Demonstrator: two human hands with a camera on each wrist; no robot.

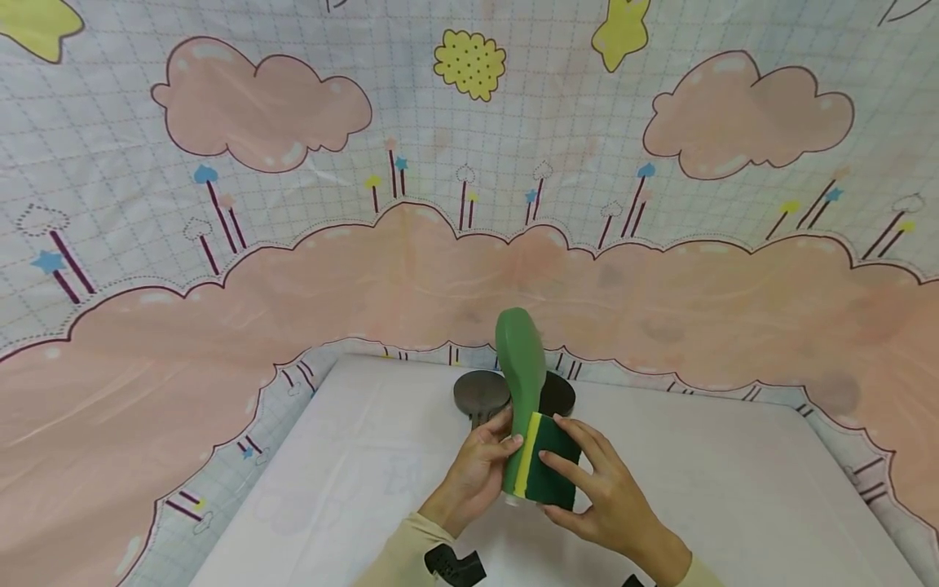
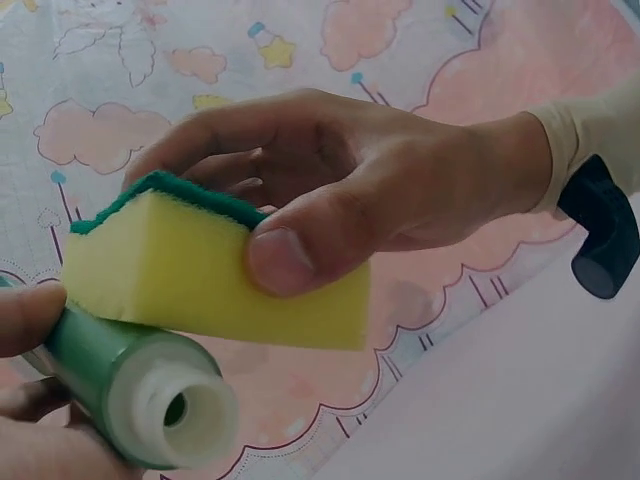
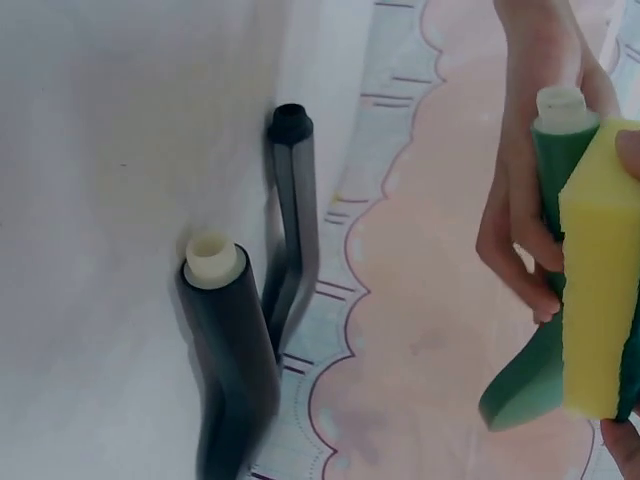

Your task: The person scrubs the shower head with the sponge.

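Observation:
My left hand grips the handle of a green handheld shower head, which stands upright with its head at the top. At its lower end, a white threaded connector with an open bore shows in the left wrist view. My right hand holds a yellow sponge with a dark green scouring side, thumb on the yellow foam. The sponge's yellow face lies against the green handle. In the right wrist view, the left hand is behind the handle, and only fingertips of the right hand show.
Two dark shower heads lie on the white table behind the hands: a grey one on the left and a black one on the right, partly hidden. A cloud-patterned cloth rises behind the table's far edge.

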